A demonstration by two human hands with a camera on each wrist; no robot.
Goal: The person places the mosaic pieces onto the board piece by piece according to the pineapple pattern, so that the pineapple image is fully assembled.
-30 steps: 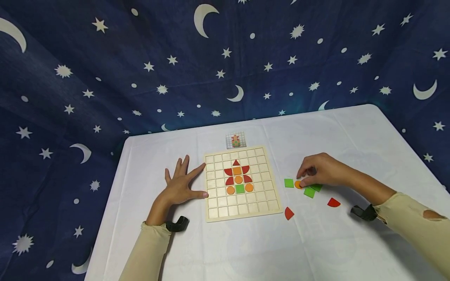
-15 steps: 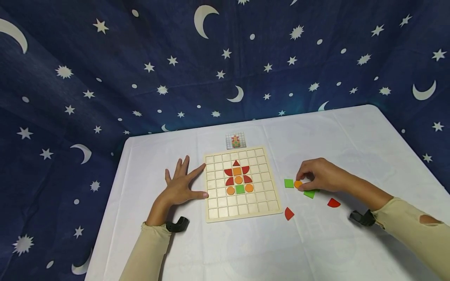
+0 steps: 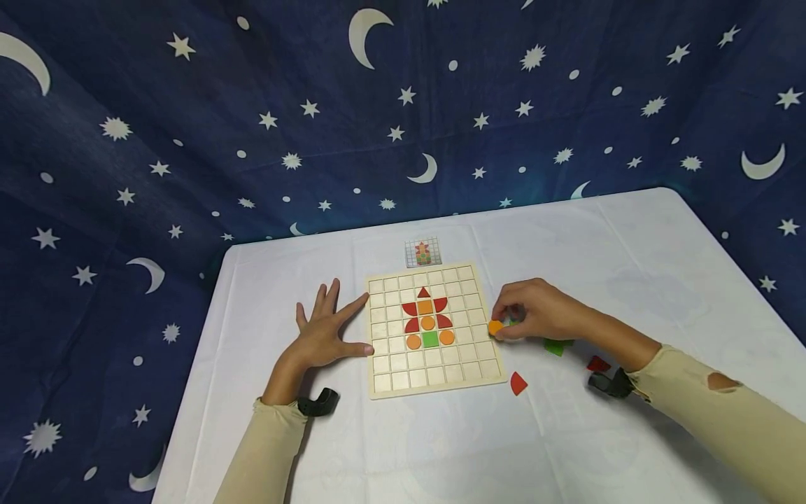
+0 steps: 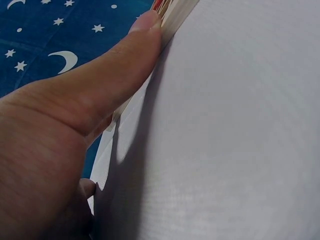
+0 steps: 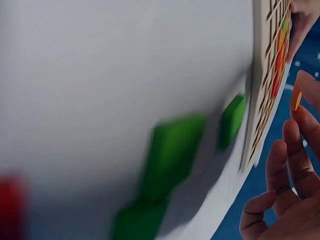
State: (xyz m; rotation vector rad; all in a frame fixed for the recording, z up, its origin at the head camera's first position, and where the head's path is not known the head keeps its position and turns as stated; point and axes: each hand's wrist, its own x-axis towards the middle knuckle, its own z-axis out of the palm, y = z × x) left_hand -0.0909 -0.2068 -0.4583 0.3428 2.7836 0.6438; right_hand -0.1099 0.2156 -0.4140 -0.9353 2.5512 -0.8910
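Note:
My right hand (image 3: pixel 543 309) pinches an orange round piece (image 3: pixel 495 327) between thumb and fingertips, over the right edge of the wooden grid board (image 3: pixel 393 383). In the right wrist view the orange piece (image 5: pixel 296 96) is seen edge-on, held off the table. On the board lies a figure of a red triangle (image 3: pixel 423 292), red quarter-circles (image 3: pixel 440 304), an orange square (image 3: pixel 425 306), orange discs (image 3: pixel 428 323) and a green square (image 3: pixel 430 339). My left hand (image 3: pixel 321 334) has its fingers spread, with thumb and index fingertip touching the board's left edge.
Behind the board lies a small pattern card (image 3: pixel 423 253). Green squares (image 3: pixel 554 347) lie partly hidden under my right hand and forearm. One red quarter-circle (image 3: pixel 518 383) lies by the board's lower right corner, another (image 3: pixel 598 364) beside my right wrist.
My right hand has picked up the orange disc from beside the green squares and carried it left to the board's right edge. The left hand has stayed in place.

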